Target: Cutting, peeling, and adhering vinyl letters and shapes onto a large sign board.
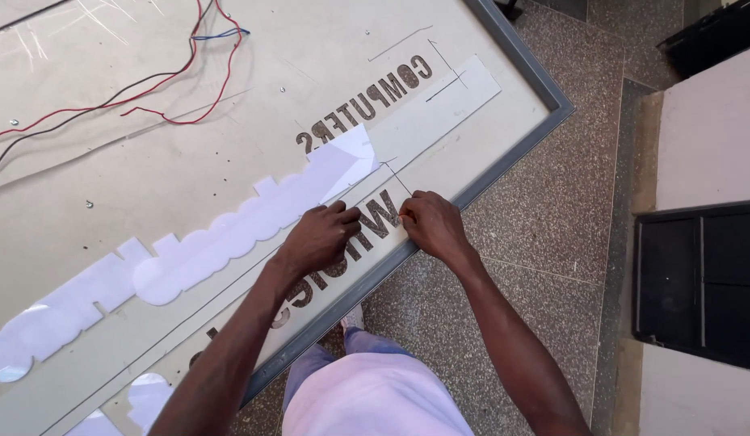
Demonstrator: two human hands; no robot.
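We saw a large pale beige sign panel (189,161) with a grey metal frame (504,165) lying flat over a speckled brown terrazzo floor (552,218). Along the frame's near edge ran a long pale stencil strip with dark cut-out letters (391,137), and both hands rested on it. The left hand (322,236) lay palm down just inside the frame, fingers curled and pressed together on the strip. The right hand (431,224) sat just beside it, closer to the frame, fingertips pinched on the strip's edge. A glossy white scalloped cut-out shape (229,234) stretched away from the left hand across the panel, farther from the frame. Red, black and blue loose wires (149,89) trailed over the panel's far part, well apart from the frame. Beyond the frame, across the floor, stood a pale wall with a dark recessed opening (698,282).
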